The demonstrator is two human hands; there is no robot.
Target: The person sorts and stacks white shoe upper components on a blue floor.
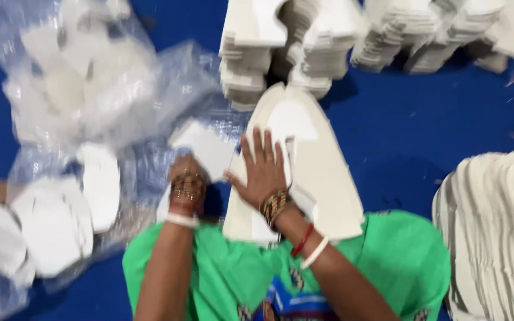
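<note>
My right hand (262, 166) lies flat, fingers spread, on a slanted stack of white cut cardboard pieces (322, 178) in front of me. My left hand (185, 172) is curled around the edge of a single white cardboard piece (206, 148) just left of that stack. Both wrists carry bangles, and my green garment (388, 255) fills the bottom of the view. The picture is blurred by motion.
Clear plastic bags (96, 89) holding white cut pieces lie at the left on the blue floor (411, 131). More stacks of white pieces (281, 47) stand at the top, and a tall fanned stack (495, 226) sits at the right edge.
</note>
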